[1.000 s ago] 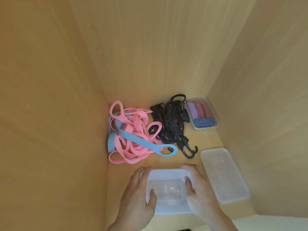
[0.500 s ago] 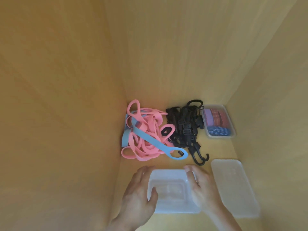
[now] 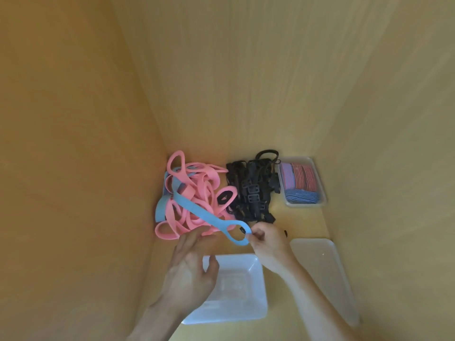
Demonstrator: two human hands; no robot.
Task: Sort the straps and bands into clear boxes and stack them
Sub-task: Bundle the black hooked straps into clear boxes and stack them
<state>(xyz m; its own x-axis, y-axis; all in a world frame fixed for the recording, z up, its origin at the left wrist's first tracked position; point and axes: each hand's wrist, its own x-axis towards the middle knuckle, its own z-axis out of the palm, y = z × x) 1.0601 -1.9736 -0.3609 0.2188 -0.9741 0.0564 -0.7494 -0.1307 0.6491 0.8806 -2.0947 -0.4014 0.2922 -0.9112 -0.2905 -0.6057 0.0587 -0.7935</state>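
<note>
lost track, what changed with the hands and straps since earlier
Both hands let go of the empty clear box and moved forward: the right hand now pinches the looped end of the blue strap, the left hand reaches open toward the pink bands. Lid, black hook straps and filled box stayed put.

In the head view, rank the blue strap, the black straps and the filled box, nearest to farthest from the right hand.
1. The blue strap: its loop end is pinched by the right hand.
2. The black straps: the pile just beyond the hand.
3. The filled box: in the back right corner, farthest.
</note>
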